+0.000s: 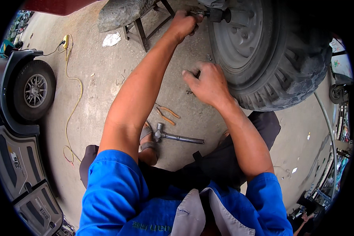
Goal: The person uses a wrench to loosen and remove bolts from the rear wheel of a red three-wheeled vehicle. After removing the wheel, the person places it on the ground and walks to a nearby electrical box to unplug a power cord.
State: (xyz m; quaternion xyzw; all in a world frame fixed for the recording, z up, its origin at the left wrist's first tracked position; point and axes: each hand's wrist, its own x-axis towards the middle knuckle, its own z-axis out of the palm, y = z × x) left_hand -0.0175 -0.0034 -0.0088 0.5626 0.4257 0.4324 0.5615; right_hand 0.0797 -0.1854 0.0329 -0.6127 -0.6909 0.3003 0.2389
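Observation:
My left hand point(185, 24) is closed around a dark metal tool point(213, 15) at the hub of a large wheel with a chunky black tyre point(283, 82). My right hand point(203, 82) is lower, beside the tyre, its fingers loosely bent and thumb apart, with no held object visible. On the concrete floor below lie orange-handled pliers point(169, 118) and a hammer point(159, 131) with a metal shaft, near my sandalled foot point(147, 151).
A stone slab on a wooden stool point(118, 15) stands ahead. At left are a small vehicle's wheel point(34, 88) and a yellow cable point(80, 88). A hose point(329, 129) runs at right. Another person's hand point(305, 216) shows at lower right.

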